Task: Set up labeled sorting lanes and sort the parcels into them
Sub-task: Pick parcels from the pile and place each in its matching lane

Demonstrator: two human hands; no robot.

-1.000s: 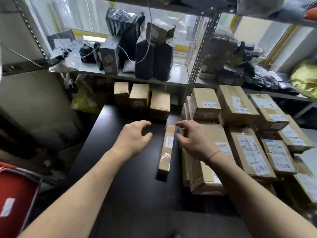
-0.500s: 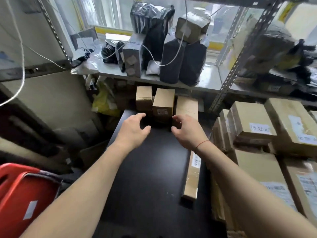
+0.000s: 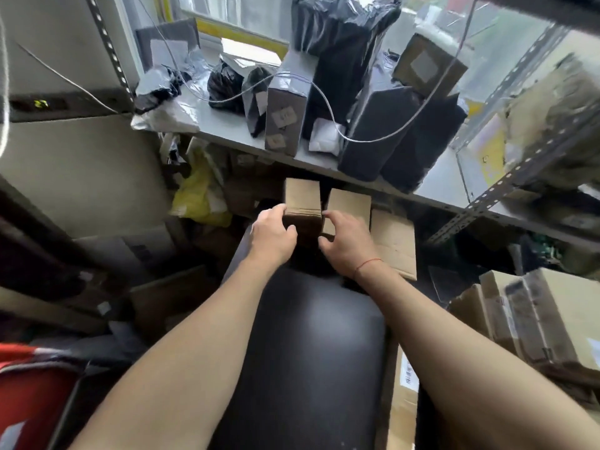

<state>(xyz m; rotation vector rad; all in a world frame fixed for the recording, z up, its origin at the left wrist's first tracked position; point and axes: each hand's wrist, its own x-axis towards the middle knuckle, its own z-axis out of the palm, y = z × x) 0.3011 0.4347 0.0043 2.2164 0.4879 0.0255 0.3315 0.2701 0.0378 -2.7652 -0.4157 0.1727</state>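
Observation:
Three cardboard boxes stand in a row at the far end of the black table [image 3: 302,336]. Both hands clasp the leftmost one, a small upright brown box [image 3: 302,199]. My left hand [image 3: 272,237] presses its left side, thumb across the front. My right hand [image 3: 344,243], with a red thread at the wrist, has its fingers on the box's right side, in the gap to the second small box [image 3: 350,203]. A flatter box [image 3: 394,241] lies to the right of that. A long narrow labelled box [image 3: 402,388] lies along the table's right edge.
A grey metal shelf [image 3: 233,131] just above the boxes carries black-wrapped parcels [image 3: 383,131] and a loose white cable. More cardboard parcels [image 3: 535,319] are stacked at the right. A red crate [image 3: 29,394] sits lower left, a yellow bag [image 3: 198,196] behind the table.
Both hands have reached forward from the long narrow box to the far end of the table and closed on the leftmost small box. The view has swung left and closer.

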